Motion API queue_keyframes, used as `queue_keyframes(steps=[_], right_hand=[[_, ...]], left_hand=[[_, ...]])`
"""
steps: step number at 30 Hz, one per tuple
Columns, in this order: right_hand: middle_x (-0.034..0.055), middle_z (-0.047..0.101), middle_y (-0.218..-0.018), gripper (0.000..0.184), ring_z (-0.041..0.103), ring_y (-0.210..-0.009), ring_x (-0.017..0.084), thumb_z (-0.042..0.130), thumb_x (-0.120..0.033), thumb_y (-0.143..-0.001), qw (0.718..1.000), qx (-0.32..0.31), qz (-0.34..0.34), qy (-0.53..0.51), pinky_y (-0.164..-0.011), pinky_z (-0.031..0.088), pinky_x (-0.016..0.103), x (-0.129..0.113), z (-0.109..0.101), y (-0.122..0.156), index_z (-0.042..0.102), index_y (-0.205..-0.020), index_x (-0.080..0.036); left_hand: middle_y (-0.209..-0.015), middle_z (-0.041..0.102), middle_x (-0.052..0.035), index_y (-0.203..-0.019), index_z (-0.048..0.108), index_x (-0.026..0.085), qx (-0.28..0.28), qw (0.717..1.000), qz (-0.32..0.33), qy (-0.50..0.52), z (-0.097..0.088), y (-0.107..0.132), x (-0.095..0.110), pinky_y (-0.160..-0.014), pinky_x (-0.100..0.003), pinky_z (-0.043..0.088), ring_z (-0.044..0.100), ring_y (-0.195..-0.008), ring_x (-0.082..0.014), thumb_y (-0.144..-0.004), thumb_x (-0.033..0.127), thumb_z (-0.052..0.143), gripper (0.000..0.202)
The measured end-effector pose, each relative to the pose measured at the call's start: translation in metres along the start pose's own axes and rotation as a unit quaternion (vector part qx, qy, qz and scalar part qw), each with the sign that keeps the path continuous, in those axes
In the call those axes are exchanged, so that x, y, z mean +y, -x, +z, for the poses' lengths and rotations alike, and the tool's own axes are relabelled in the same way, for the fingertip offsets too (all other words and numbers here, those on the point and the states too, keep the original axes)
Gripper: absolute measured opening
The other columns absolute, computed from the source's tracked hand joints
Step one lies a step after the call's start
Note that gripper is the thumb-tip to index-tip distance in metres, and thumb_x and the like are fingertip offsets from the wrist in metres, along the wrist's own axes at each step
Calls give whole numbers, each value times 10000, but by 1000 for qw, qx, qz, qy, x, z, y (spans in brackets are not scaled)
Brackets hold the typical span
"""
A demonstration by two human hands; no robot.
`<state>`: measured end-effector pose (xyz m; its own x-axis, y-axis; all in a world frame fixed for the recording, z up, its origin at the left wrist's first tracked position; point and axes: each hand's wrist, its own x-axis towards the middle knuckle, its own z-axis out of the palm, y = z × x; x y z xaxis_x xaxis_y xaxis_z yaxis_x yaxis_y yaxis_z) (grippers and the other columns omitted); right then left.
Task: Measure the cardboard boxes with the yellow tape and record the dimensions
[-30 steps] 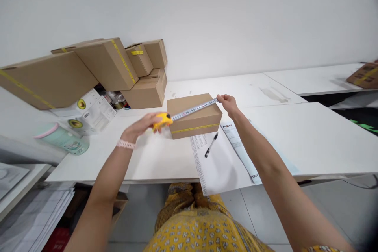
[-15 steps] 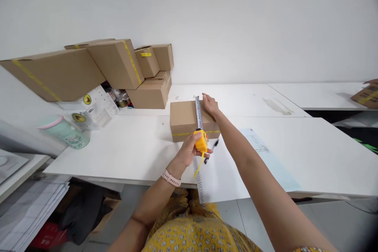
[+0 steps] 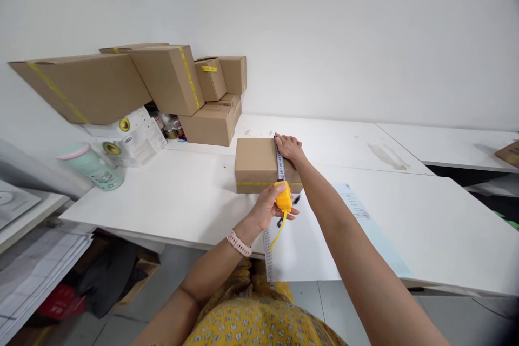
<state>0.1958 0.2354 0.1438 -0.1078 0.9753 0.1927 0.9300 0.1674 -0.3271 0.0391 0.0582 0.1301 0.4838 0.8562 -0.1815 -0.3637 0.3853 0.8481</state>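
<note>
A closed brown cardboard box (image 3: 256, 155) with a yellow tape strip along its front sits on the white table. My left hand (image 3: 267, 206) is closed around a yellow tape measure (image 3: 284, 196) at the box's near side, its yellow strap hanging down. The metal blade (image 3: 280, 165) runs out across the box top toward the far edge. Over the blade's far end lies my right hand (image 3: 289, 147), fingers pressing it at the box's far right; the tip is partly hidden. Below, a spiral notebook (image 3: 302, 251) lies under a black pen (image 3: 297, 200), partly covered by my left hand.
Taped cardboard boxes (image 3: 170, 78) are stacked at the back left above white printed cartons (image 3: 132, 143). A mint tumbler (image 3: 91, 165) leans near the left edge. A light-blue printed sheet (image 3: 368, 227) lies right of the notebook. Another box (image 3: 508, 155) shows at the far right.
My right hand has moved from beside the blade onto its far end. The tape measure and my left hand have shifted slightly right along the box.
</note>
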Motion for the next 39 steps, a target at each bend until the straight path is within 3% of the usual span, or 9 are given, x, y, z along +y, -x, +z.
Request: queue_keyframes(steps=[5, 12, 17, 22, 26, 29, 32, 36, 39], right_hand=[[180, 606, -1373, 498, 446, -1322, 378, 260, -472, -1057, 1000, 5, -4, 17, -1092, 343, 607, -1, 2, -4, 542, -1421, -281], [148, 634, -1368, 514, 438, -1331, 371, 257, -515, -1052, 999, 23, -1, -34, -1102, 336, 605, 1, 6, -7, 601, -1371, -305], [108, 630, -1442, 509, 452, -1376, 350, 381, -542, -1011, 986, 25, 55, -155, -1169, 308, 583, 1, -6, -8, 650, -1368, -300], [85, 620, -1472, 529, 566, -1313, 228, 480, -562, -956, 883, 170, 136, -415, -1112, 435, 389, 44, -14, 24, 628, -1365, -261], [141, 737, -1218, 593, 677, -1119, 233, 453, -653, -920, 839, 184, 265, -438, -954, 532, 356, 79, 10, 79, 685, -1212, -192], [135, 734, -1217, 687, 702, -1026, 235, 380, -713, -934, 845, 123, 255, -454, -852, 557, 344, 77, 23, 111, 668, -1301, -208], [112, 681, -1332, 688, 668, -1081, 244, 377, -723, -953, 864, 91, 193, -456, -870, 552, 357, 60, 15, 120, 615, -1417, -274], [116, 600, -1357, 682, 594, -1153, 251, 451, -693, -958, 913, 143, 131, -358, -951, 522, 381, 42, -16, 103, 502, -1527, -321], [109, 577, -1234, 582, 595, -1063, 248, 509, -654, -954, 936, 176, 138, -272, -996, 489, 421, 36, -32, 81, 594, -1404, -295]], left_hand=[[-921, 644, -50, -988, 598, 173, 1, 1000, 14, 8, 2, -3, 0, -540, -342, 597, 755, -632, -244, -687, 667, 801, 613], [-915, 653, -49, -1038, 586, 180, 16, 1000, -4, 16, 4, -3, -6, -575, -328, 608, 761, -654, -232, -694, 653, 810, 626], [-983, 636, -59, -1030, 577, 182, 32, 999, 15, -23, 3, 4, -6, -527, -315, 596, 751, -640, -227, -633, 710, 816, 702], [-1013, 676, -45, -1243, 544, 248, 146, 968, 147, -139, -40, 33, -11, -623, -299, 617, 754, -766, -218, -695, 519, 869, 693], [-1039, 685, -38, -1343, 497, 267, 269, 921, 197, -199, -92, 41, -7, -708, -308, 612, 747, -835, -218, -707, 452, 865, 757], [-1054, 653, -30, -1256, 520, 247, 262, 930, 180, -187, -112, 31, 3, -690, -336, 613, 742, -782, -206, -723, 509, 818, 664], [-1068, 636, -36, -1181, 527, 228, 217, 945, 173, -173, -115, 20, 21, -650, -346, 615, 737, -741, -199, -723, 553, 787, 619], [-1104, 640, -52, -1162, 529, 217, 179, 943, 210, -185, -111, 11, 60, -633, -322, 612, 731, -759, -190, -734, 546, 765, 589], [-1114, 636, -58, -1141, 527, 208, 170, 942, 216, -194, -104, 7, 89, -602, -310, 606, 727, -764, -191, -724, 557, 752, 589]])
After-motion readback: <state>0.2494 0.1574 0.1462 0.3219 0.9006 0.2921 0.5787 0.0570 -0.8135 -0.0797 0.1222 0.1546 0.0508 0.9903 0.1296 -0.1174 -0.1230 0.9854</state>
